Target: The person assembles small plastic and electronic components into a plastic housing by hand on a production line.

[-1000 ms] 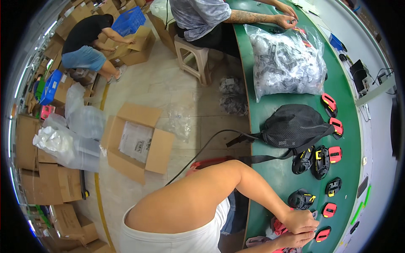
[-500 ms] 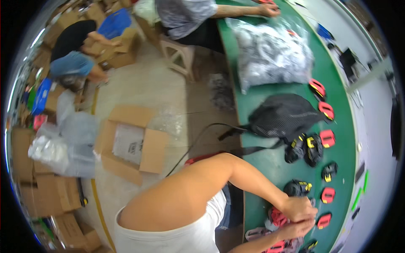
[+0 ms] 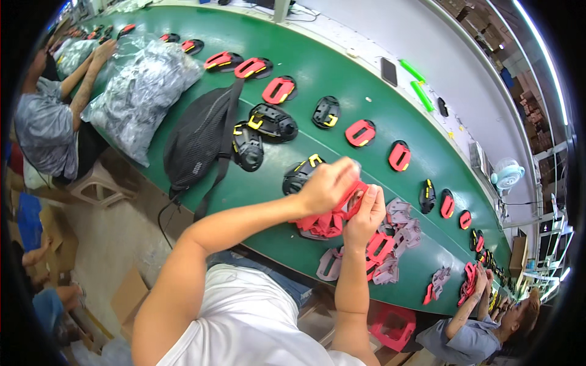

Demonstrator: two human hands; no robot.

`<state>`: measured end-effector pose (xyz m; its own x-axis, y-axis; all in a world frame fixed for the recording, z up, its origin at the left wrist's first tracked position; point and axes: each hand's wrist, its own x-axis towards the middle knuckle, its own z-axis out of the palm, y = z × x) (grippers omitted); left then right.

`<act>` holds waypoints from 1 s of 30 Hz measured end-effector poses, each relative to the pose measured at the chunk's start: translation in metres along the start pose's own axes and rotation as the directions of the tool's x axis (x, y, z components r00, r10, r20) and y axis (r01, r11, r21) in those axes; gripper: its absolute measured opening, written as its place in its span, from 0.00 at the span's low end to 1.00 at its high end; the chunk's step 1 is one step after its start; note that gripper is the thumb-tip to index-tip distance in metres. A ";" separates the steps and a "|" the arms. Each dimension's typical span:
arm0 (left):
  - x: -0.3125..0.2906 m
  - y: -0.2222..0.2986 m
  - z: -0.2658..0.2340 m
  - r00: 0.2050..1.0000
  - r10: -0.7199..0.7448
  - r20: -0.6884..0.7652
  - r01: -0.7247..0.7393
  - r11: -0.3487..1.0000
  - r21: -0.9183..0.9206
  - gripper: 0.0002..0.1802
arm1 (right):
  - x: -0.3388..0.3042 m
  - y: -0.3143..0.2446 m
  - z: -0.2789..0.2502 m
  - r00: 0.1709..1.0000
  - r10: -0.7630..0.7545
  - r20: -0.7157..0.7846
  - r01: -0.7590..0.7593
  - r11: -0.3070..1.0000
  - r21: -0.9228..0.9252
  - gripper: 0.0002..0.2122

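Both my hands meet above the near part of the green table. They hold one red slotted piece [image 3: 355, 198] between them. My left hand [image 3: 329, 184] is closed on its upper left side, with the fingers curled. On the right side, my right hand [image 3: 365, 218] pinches it between thumb and fingers. Under my left hand lies a pile of red pieces [image 3: 320, 226], partly hidden by my wrist. Beside my right wrist are loose grey slotted pieces [image 3: 403, 229] mixed with red ones. A black oval shell with yellow clips [image 3: 298, 177] sits just behind my left hand.
Red-and-black oval parts [image 3: 360, 132] run in a row along the green table [image 3: 274, 204]. To the left are a black mesh bag [image 3: 198, 140] and a large clear plastic bag [image 3: 143, 91]. Co-workers sit at both ends. A red stool [image 3: 392, 326] stands below the near edge.
The view has swung to the right, bringing the far right of the table into sight. My hands stay together; the red piece now shows between them.
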<state>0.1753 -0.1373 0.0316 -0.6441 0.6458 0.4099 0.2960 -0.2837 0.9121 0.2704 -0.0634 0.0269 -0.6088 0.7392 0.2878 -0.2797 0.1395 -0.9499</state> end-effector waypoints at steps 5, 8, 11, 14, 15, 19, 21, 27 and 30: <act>0.099 -0.044 -0.038 0.960 0.245 -0.134 -0.075 0.687 0.723 0.22 | 0.009 -0.002 -0.012 0.999 0.016 -0.038 -0.009 0.985 0.172 0.09; 0.144 -0.058 -0.048 0.960 -0.131 -0.249 0.281 0.416 0.865 0.32 | 0.014 0.001 -0.012 0.997 0.063 -0.044 -0.054 0.982 0.179 0.06; 0.157 -0.074 -0.035 0.887 -0.420 -0.191 0.277 0.154 0.948 0.44 | 0.015 -0.004 -0.025 0.998 0.038 -0.046 -0.033 0.992 0.120 0.09; 0.157 -0.096 -0.058 0.928 -0.344 -0.142 0.233 0.237 0.943 0.37 | 0.017 -0.010 -0.013 1.000 0.031 0.000 -0.031 0.990 0.141 0.10; 0.153 -0.092 -0.057 0.952 -0.302 -0.055 0.159 0.330 0.930 0.35 | 0.018 -0.008 -0.018 0.999 0.036 -0.011 -0.035 0.992 0.123 0.10; 0.113 -0.037 -0.040 0.993 -0.114 0.020 0.089 0.864 0.496 0.34 | 0.018 -0.002 -0.026 1.000 0.010 0.020 -0.013 0.986 0.165 0.10; 0.078 -0.026 -0.039 0.985 -0.171 0.034 0.160 0.964 0.212 0.33 | 0.015 -0.008 -0.017 0.997 0.057 0.059 -0.071 0.964 0.257 0.10; 0.030 -0.009 -0.028 0.851 -0.512 -0.119 0.299 0.658 -0.691 0.24 | -0.002 0.006 -0.010 0.944 0.105 0.314 -0.203 0.932 0.301 0.10; 0.021 -0.008 -0.028 0.860 -0.499 -0.104 0.221 0.549 -0.806 0.23 | -0.008 0.011 -0.004 0.974 -0.023 0.226 -0.013 0.988 0.157 0.11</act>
<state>0.1396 -0.1409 0.0328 -0.7755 0.6231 -0.1017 -0.5480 -0.5843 0.5986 0.2756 -0.0650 0.0136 -0.7541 0.5679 0.3298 -0.3849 0.0248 -0.9226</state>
